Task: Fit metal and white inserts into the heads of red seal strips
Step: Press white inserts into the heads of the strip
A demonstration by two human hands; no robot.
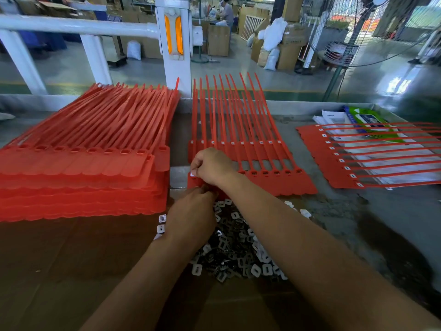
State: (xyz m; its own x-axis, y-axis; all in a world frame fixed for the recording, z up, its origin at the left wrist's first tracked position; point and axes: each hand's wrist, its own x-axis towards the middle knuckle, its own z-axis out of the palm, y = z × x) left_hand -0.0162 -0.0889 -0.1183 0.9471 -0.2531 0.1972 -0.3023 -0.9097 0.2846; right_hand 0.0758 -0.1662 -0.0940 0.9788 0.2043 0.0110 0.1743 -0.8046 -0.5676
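Your right hand [211,167] is pinching one white insert [192,173] between thumb and fingertips at the leftmost head of the working sheet of red seal strips [298,185]. You appear to be seating it there, so this is the end of that row. Your left hand [191,211] rests at the near edge of that sheet with its fingers curled under. I cannot tell whether it holds spare inserts or only steadies the sheet. The heap of white and metal inserts [238,247] lies just beside the sheet's near edge, on cardboard [71,271], probably so that either hand can feed from it without reaching. The pieces in it are far too many to count. To the right of your right hand, five heads in the working sheet show a dark metal insert [276,173] with no white piece yet, so those likely remain to be capped. Partly under the working sheet, on its far side, a second sheet [191,152] shows ten white-filled heads. Well to the right of the working sheet lies one finished sheet [317,158], also with ten white-filled heads, set aside on papers. To the left of the working sheet stands the stack of unfilled sheets [83,168]. Its top sheet shows about ten open heads, and the layers are too tight to count.
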